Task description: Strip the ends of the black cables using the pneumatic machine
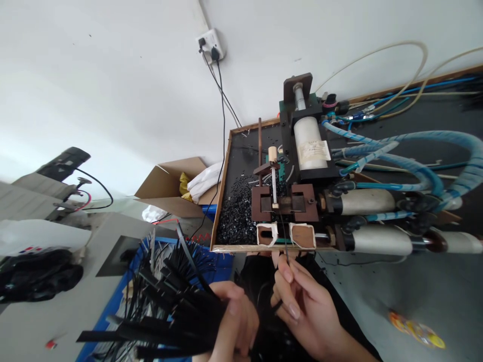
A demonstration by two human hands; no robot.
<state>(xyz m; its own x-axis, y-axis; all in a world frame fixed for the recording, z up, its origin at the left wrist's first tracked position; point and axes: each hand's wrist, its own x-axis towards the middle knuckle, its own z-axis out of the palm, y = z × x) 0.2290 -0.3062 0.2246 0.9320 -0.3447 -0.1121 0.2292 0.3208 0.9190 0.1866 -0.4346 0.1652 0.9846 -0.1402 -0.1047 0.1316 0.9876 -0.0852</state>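
My left hand (pixel 236 319) is closed round a thick bundle of black cables (pixel 181 306), whose ends fan out toward the left. At the front edge of the bench, my right hand (pixel 307 304) pinches one thin black cable (pixel 284 236) between thumb and fingers. From there the cable runs up between two tape-wrapped blocks to the brown metal jaws (pixel 305 203) of a pneumatic machine. A slim vertical rod (pixel 274 186) stands over those jaws, its lower tip close to the cable's far end. Whether the jaws touch the cable, I cannot tell.
Small black scraps (pixel 236 221) lie heaped in the wood-rimmed tray (pixel 219 211). Air cylinders (pixel 377 239) and blue hoses (pixel 456 136) fill the right side. At lower left, a blue bin (pixel 101 322) holds more cables. Behind it is a cardboard box (pixel 158 183).
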